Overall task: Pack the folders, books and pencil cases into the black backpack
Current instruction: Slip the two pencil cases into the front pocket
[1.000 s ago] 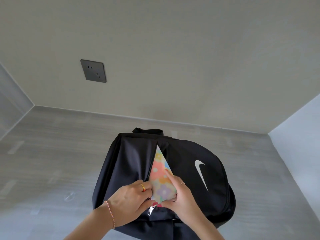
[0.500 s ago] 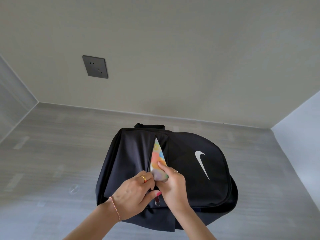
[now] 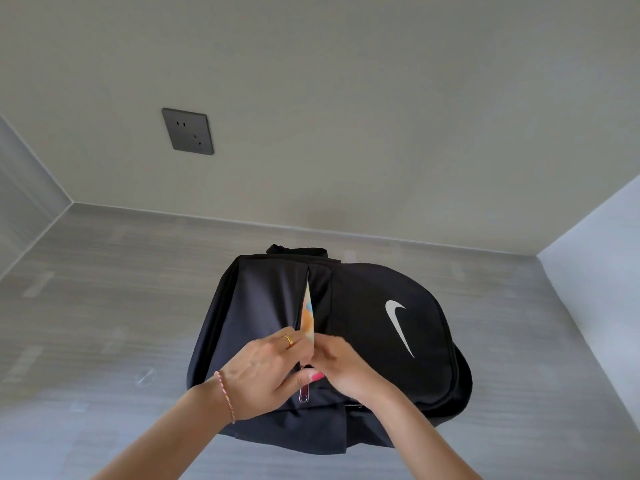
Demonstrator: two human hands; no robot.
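Grey wood-grain desk (image 3: pixel 104 306) meets a beige wall w/ a dark socket plate (image 3: pixel 187 131); on the desk lies the black backpack (image 3: pixel 374 327), white swoosh up, its zip slit partly open. We see a sliver of the colourful pencil case (image 3: pixel 307 315) showing in that slit, mostly inside the bag. Left hand (image 3: pixel 263 368) (ring, cord bracelet) pinches the fabric edge by the zip pull (image 3: pixel 304 393); right hand (image 3: pixel 341 362) has curled fingers at the slit's lower end, touching the case, though we cannot tell whether it grasps anything.
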